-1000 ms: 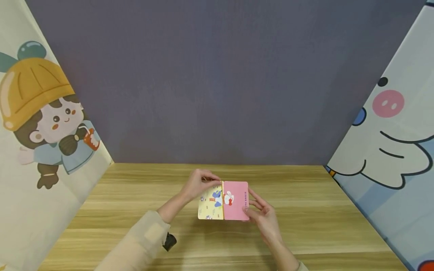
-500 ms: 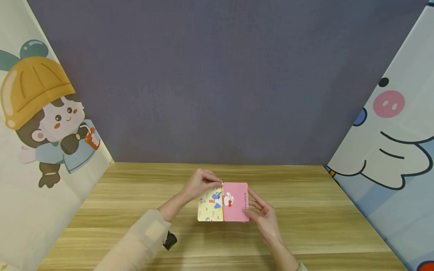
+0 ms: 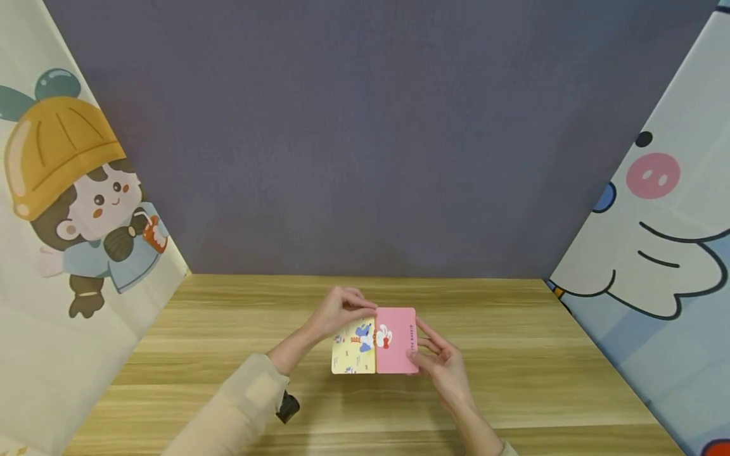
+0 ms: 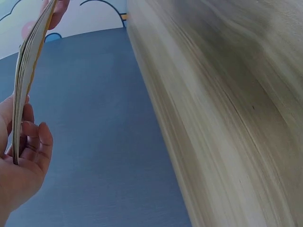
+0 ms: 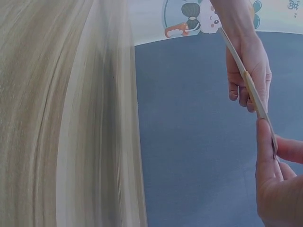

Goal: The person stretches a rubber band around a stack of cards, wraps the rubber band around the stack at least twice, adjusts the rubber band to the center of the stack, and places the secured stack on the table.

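A small notebook [image 3: 397, 348] is held up over the wooden table, its outside facing the head camera. The right half is pink with a white rabbit, while the left is pale yellow with blue cartoon figures. My left hand [image 3: 336, 315] pinches its top edge beside the spine, the thumb in front. On the other side my right hand [image 3: 447, 370] grips the pink half, thumb on the front and fingers behind. Seen edge-on in the left wrist view, the notebook [image 4: 29, 71] shows a stack of pages. The inside pages are turned away from the head view.
The wooden table [image 3: 542, 380] meets a grey-blue panel [image 3: 365, 139] at the back. Printed cartoon panels stand at the left [image 3: 34, 348] and right [image 3: 701, 278]. A small black object [image 3: 288, 407] shows at the left sleeve.
My left thumb and fingers have shifted slightly right along the top edge, to the spine. The notebook sits a touch lower in the head view; my right hand keeps its grip.
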The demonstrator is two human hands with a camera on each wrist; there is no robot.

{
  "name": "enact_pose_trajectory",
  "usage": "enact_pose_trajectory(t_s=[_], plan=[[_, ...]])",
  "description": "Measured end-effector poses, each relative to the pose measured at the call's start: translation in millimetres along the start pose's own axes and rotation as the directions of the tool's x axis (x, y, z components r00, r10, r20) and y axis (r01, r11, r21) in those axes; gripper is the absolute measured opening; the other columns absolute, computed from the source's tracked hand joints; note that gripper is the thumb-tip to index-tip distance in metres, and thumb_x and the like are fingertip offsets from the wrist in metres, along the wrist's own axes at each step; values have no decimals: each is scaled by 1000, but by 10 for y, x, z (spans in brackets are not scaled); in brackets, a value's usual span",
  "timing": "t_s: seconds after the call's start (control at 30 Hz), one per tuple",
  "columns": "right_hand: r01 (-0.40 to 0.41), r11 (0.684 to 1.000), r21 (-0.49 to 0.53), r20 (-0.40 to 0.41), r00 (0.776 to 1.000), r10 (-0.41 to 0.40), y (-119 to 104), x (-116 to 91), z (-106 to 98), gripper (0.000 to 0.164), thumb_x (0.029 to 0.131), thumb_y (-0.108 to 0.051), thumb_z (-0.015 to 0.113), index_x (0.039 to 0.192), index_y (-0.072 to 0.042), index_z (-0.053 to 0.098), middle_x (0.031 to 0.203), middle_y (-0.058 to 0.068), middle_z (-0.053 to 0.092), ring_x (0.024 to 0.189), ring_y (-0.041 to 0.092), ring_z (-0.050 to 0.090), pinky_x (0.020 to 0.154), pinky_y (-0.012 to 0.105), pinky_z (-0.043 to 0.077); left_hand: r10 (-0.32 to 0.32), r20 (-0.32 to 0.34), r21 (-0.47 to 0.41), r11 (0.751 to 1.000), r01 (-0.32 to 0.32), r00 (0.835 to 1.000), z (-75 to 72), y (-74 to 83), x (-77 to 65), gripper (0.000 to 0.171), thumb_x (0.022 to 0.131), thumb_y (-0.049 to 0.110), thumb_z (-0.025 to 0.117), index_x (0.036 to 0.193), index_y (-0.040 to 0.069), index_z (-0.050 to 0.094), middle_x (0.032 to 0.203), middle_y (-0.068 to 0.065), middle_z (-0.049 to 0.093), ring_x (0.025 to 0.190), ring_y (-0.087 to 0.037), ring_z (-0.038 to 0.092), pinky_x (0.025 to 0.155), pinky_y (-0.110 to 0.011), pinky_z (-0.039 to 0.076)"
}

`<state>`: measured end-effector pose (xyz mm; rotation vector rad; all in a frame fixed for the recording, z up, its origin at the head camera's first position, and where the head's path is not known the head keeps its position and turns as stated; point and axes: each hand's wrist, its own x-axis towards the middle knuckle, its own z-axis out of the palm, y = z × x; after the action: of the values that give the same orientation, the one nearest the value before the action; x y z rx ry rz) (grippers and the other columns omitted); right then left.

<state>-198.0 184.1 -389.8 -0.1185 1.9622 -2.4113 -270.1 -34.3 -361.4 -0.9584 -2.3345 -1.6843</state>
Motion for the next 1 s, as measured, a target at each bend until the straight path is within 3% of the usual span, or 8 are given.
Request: enact_pose_trajectory(t_s=[0.2, 0.4, 0.67, 0.87, 1.0], plan=[[-18, 1000, 2, -12, 1000, 18, -8, 8, -6, 64, 71, 16, 59, 129, -6, 44, 101, 22, 59, 74, 27, 63, 63, 38, 54, -11, -24, 63, 998, 12, 1000, -16, 18, 6, 16, 74, 11, 71, 86, 1, 70, 75, 0, 63, 56, -8, 48, 47, -17, 42], [-5, 1000, -14, -16, 1000, 5, -7, 8, -24, 64, 71, 16, 59, 129, -5, 43, 101, 22, 59, 74, 27, 63, 62, 37, 54, -2, -87, 68, 998, 8, 996, -43, 70, 7, 18, 74, 11, 71, 87, -1, 68, 81, -6, 63, 63, -15, 54, 55, -23, 49], [15, 1000, -25, -30, 999, -16, 7, 24, -89, 66, 71, 14, 60, 131, -3, 40, 98, 16, 62, 73, 25, 64, 62, 37, 54, 38, -207, 61, 998, -26, 978, -96, 431, -54, 16, 73, -4, 68, 88, -8, 65, 83, -20, 62, 69, -29, 58, 60, -34, 52], [15, 1000, -14, -44, 999, -16, -19, 44, -129, 64, 71, 13, 61, 130, -3, 41, 93, 9, 64, 72, 23, 64, 60, 35, 54, 23, -261, 23, 1000, -17, 965, -121, 547, -134, 15, 75, -5, 66, 89, -9, 65, 84, -18, 63, 69, -29, 58, 61, -34, 53], [76, 997, -22, -7, 997, -76, 46, 97, -199, 66, 71, 5, 65, 131, -3, 39, 96, 10, 63, 72, 24, 64, 60, 34, 54, -12, -312, -11, 1000, 9, 950, -123, 564, -206, 14, 75, -5, 65, 89, -9, 65, 86, -19, 64, 71, -30, 59, 62, -34, 52]])
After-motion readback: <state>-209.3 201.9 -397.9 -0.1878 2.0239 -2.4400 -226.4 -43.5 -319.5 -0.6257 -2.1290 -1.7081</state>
